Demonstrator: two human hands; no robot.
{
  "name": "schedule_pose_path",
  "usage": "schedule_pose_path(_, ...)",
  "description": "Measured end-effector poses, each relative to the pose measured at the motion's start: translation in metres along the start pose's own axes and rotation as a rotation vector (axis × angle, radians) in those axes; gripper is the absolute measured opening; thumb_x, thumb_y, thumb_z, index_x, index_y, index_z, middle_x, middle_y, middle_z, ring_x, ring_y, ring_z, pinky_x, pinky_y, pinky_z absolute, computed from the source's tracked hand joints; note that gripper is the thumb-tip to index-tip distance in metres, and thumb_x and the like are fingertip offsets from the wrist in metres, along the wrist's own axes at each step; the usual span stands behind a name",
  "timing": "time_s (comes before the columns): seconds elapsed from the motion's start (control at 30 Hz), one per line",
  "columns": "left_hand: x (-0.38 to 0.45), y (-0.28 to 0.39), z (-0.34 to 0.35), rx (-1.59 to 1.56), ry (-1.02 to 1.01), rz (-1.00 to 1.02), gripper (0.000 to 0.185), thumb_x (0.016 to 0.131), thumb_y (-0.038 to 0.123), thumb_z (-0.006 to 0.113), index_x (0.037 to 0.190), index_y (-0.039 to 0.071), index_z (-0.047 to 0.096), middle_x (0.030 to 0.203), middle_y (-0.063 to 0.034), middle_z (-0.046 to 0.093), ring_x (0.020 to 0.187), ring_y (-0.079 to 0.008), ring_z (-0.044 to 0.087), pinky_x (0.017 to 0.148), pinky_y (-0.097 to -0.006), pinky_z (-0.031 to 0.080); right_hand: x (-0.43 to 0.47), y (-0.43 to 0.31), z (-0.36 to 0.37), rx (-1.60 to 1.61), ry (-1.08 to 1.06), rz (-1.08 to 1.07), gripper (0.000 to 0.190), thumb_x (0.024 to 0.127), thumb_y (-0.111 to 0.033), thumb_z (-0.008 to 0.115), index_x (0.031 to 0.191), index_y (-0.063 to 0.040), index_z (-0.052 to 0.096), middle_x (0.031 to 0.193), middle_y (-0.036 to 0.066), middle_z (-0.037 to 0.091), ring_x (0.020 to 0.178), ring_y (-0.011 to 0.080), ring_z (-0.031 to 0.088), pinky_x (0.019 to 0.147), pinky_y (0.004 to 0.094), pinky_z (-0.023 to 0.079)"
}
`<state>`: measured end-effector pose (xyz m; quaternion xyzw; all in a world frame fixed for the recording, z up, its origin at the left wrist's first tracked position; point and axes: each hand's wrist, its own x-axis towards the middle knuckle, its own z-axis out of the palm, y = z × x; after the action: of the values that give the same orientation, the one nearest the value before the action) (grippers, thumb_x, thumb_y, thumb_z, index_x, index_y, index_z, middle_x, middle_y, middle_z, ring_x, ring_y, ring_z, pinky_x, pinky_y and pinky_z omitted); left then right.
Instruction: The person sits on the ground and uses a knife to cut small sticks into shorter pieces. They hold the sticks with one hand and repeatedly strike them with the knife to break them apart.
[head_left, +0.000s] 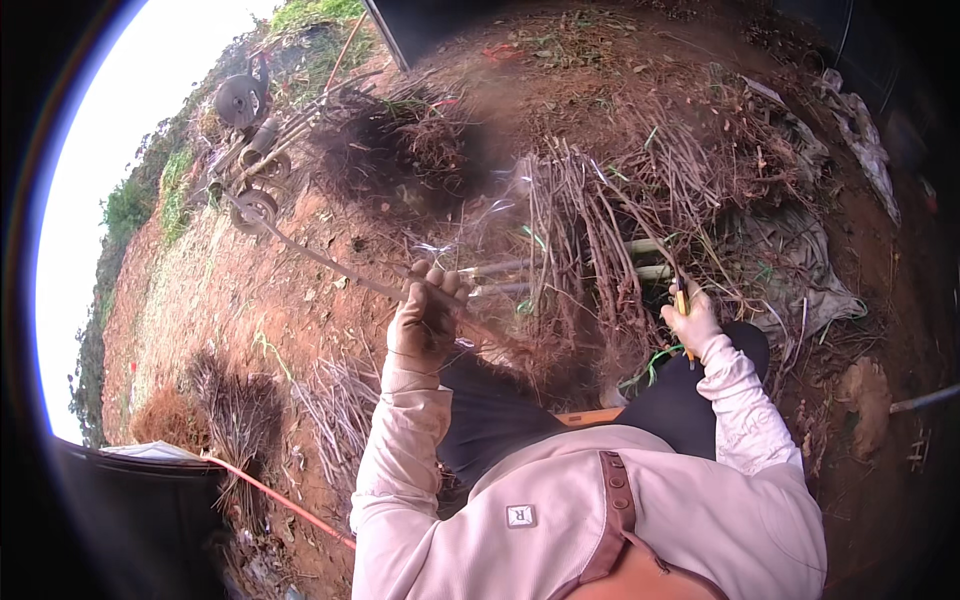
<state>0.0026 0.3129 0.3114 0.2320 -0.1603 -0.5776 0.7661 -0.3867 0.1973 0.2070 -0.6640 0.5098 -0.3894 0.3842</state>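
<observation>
My left hand (429, 311), turned palm up, grips a long thin woody stem (330, 262) that reaches off to the upper left. Fine blurred roots (491, 334) show just right of that hand. In my right hand (694, 319) is a slim yellow-and-black tool (682, 300), which looks like a utility knife. Between and beyond both hands lies a row of bare-stemmed, rooted plants (589, 240) across pale poles (502, 266). A green tie strip (652, 367) rests close to my right knee.
Dark root heaps (420, 142) and more stems (690, 157) lie ahead. A wheeled machine (251, 150) stands upper left. Cut bundles (236, 412), an orange hose or cord (277, 499) and a black container (142, 517) are lower left. Crumpled sacking (795, 270) lies right.
</observation>
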Motion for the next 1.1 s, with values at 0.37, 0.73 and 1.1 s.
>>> schedule_pose_path(0.37,-0.198,0.253,-0.213,1.623,1.513,-0.363,0.026,0.093,0.016,0.040,0.095,-0.004,0.056,0.073,-0.0165,0.062,0.058,-0.0237,0.061,0.049,-0.0347,0.048,-0.016,0.018,0.000,0.166,-0.030,0.193,0.036,0.074,-0.005,0.067,0.105,-0.003,0.050,0.091,0.004,0.054,0.079,0.0124,0.051,0.071,0.0267,0.044)
schedule_pose_path(0.73,-0.081,0.124,-0.165,2.394,0.993,-0.618,0.044,0.088,0.016,0.046,0.129,0.002,0.044,0.123,-0.0189,0.054,0.120,-0.0300,0.048,0.106,-0.0359,0.032,0.001,0.021,0.013,0.400,0.002,0.408,0.035,0.073,-0.007,0.068,0.101,-0.003,0.048,0.083,0.001,0.050,0.069,0.0094,0.046,0.061,0.0247,0.042)
schedule_pose_path(1.1,0.078,-0.214,-0.106,2.220,0.155,-0.793,0.063,0.080,0.041,0.061,0.125,0.002,0.040,0.105,-0.0222,0.062,0.101,-0.0358,0.060,0.088,-0.0403,0.046,0.025,0.019,0.033,0.289,0.038,0.452,0.033,0.070,-0.010,0.067,0.097,-0.001,0.049,0.078,0.002,0.054,0.069,0.0124,0.052,0.064,0.0279,0.046)
